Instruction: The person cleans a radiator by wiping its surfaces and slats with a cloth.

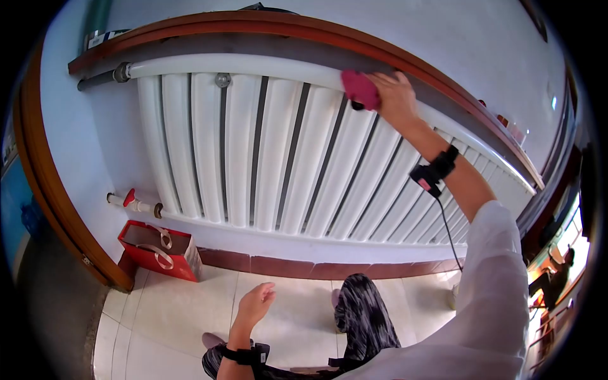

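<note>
Two bare hands are at work in front of a long white radiator [288,152] that runs along the wall from left to right. The right hand [394,98] reaches far out over the radiator's top pipe [253,64], its fingers grasping a dark pink cloth [360,90]; the cloth lies against that pipe, near the middle of its length, just to the left of the hand. A small dark shape shows at the cloth's near edge, and I cannot tell what it is. The left hand [255,305] hangs on the near side, above the pale tiled floor [183,310], well apart from the radiator, its fingers released and loosely bent. Black straps circle both wrists, and a thin cable [448,231] runs down from the device [434,171] on the right one. Beyond the top pipe, a brown wooden ledge [272,24] follows the radiator's length. At the left end, a valve with a red handle [130,197] sits on the lower pipe, and a red paper bag [161,258] with pale handles stands on the floor close to it. Patterned trousers [367,316] show on the near side, between the radiator and the camera. A brown door frame [54,183] rises at the far left.
</note>
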### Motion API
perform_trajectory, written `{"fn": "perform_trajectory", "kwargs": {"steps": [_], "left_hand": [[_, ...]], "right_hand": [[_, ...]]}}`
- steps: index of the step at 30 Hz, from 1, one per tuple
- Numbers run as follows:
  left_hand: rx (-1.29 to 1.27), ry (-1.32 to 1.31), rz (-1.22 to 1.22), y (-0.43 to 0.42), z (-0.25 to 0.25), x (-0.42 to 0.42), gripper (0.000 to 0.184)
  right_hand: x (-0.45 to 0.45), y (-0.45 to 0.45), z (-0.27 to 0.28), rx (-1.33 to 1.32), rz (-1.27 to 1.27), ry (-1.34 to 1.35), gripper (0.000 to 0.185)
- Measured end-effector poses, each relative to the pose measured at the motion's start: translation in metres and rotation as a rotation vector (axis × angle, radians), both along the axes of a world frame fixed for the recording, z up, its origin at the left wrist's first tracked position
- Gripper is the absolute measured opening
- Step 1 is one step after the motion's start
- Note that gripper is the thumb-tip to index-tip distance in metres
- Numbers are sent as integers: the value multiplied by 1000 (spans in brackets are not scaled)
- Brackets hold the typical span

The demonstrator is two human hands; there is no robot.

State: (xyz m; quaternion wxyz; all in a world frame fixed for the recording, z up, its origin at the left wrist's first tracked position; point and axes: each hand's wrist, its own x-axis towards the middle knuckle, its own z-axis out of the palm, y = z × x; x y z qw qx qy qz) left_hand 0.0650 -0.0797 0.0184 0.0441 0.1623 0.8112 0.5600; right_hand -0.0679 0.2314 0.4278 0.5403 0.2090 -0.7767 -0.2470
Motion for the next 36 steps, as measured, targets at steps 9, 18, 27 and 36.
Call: {"fn": "perform_trajectory", "kwargs": {"steps": [9,18,27,36], "left_hand": [[-76,-116,71,4,-43,-30,29],[-199,-169,52,-6,-57,-24,32],[-323,-36,-44,0,-32,-20,34],[-373,-70,-57,-3,-27,-14,37]], "right_hand": [[-48,-111,-3,-200,79,-215,50],[20,36,-24,95,8,-38,66],[9,-24,-67,186,-155,-261,73],[8,-40,-137,280,-82,-373,58]]}}
